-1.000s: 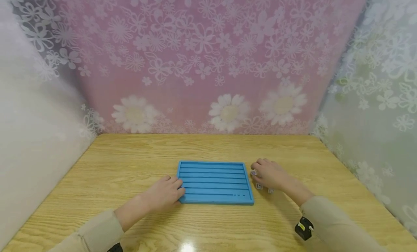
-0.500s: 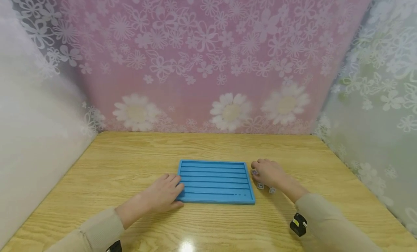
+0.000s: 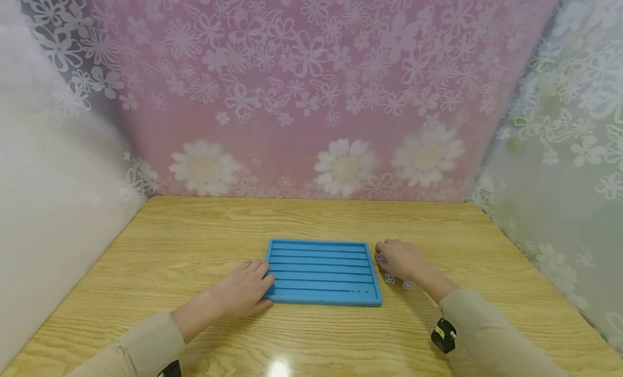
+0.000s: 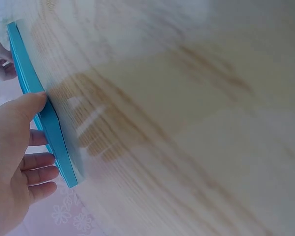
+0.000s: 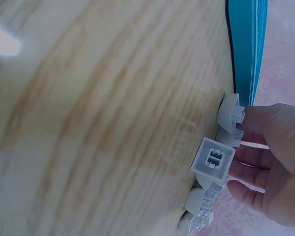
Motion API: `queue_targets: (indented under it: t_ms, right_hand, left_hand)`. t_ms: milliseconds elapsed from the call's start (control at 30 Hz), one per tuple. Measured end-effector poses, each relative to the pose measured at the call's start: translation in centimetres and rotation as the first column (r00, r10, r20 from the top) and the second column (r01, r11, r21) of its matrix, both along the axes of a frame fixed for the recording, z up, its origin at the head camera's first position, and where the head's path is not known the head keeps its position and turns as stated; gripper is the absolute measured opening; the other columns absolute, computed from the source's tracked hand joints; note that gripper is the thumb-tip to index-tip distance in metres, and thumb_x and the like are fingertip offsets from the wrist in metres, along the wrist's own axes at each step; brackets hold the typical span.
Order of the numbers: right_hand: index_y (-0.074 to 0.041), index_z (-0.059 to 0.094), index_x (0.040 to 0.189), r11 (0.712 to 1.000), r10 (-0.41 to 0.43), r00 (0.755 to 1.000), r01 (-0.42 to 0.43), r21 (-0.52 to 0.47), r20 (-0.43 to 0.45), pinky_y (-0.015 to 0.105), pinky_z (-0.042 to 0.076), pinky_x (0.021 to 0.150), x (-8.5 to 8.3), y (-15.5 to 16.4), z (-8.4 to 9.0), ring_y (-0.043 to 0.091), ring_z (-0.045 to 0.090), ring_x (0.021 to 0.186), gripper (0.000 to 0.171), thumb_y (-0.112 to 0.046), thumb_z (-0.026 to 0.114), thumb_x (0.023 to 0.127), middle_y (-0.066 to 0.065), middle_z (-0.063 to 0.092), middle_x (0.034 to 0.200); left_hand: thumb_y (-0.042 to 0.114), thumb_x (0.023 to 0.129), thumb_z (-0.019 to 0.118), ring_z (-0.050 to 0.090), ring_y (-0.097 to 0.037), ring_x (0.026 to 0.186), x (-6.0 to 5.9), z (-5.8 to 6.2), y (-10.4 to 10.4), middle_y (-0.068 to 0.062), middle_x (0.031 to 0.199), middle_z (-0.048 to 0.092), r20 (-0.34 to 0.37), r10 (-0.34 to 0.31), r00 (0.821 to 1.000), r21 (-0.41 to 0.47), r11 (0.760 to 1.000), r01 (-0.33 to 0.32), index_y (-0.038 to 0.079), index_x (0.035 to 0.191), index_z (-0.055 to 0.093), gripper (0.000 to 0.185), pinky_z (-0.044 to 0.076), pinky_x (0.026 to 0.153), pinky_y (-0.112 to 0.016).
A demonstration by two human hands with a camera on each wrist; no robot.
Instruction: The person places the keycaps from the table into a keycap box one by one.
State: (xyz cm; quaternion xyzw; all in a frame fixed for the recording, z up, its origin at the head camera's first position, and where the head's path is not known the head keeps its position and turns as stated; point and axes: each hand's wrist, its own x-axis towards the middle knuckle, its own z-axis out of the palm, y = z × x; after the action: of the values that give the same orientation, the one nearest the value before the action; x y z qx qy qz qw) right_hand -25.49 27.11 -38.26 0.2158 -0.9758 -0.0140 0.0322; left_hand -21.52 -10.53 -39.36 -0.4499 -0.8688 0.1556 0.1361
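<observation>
Blue tray (image 3: 323, 272) sits flat mid-bench (image 3: 311, 220), long axis left-right across the person, grooves running the same way. Left hand (image 3: 242, 289) rests at the tray's left short edge near the front corner; in the left wrist view the thumb lies on the rim and the fingers are loosely curved along the edge, so it steadies the tray rather than clamping it, relaxed, nothing gripped. Right hand (image 3: 400, 259) is on the bench just off the tray's right short edge, apart from it. The right wrist view shows its fingers (image 5: 265, 169) touching a small cluster of white keycaps (image 5: 214, 160), one lying underside-up with the cross socket showing; fingers look only slightly bent, and I can't tell whether any cap is actually pinched. In the head view two more caps (image 3: 398, 281) lie on the bench just in front of that hand. Key relation: caps are right of the tray, right hand is the nearer one, tray lies to its left.
</observation>
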Motion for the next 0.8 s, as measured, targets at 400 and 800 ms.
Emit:
queue_targets:
  t_ms: [400, 800]
  right_hand:
    - [-0.002, 0.066, 0.096, 1.0, 0.001, 1.0, -0.001, -0.018, 0.002, 0.039, 0.051, 0.068, 0.06, 0.33, 0.34, 0.027, 0.059, 0.081, 0.016, -0.013, 0.066, 0.085, 0.009, 0.059, 0.087]
    - [-0.004, 0.063, 0.095, 0.993, 0.0, 1.0, -0.001, -0.12, -0.004, 0.034, 0.049, 0.064, 0.02, -0.2, 0.67, 0.021, 0.057, 0.077, 0.012, -0.01, 0.062, 0.085, 0.006, 0.058, 0.086]
  left_hand:
    - [0.051, 0.088, 0.054, 0.051, -0.023, 0.099, -0.03, 0.23, 0.08, -0.009, 0.103, 0.053, 0.011, 0.0, 1.0, 0.002, 1.0, 0.0, 0.007, 0.104, 0.058, 0.047, 0.045, 0.087, -0.037]
    - [0.052, 0.087, 0.055, 0.05, -0.022, 0.096, -0.02, 0.15, 0.11, -0.009, 0.102, 0.053, 0.014, 0.002, 1.0, 0.003, 1.0, -0.002, 0.008, 0.102, 0.058, 0.046, 0.045, 0.085, -0.036]
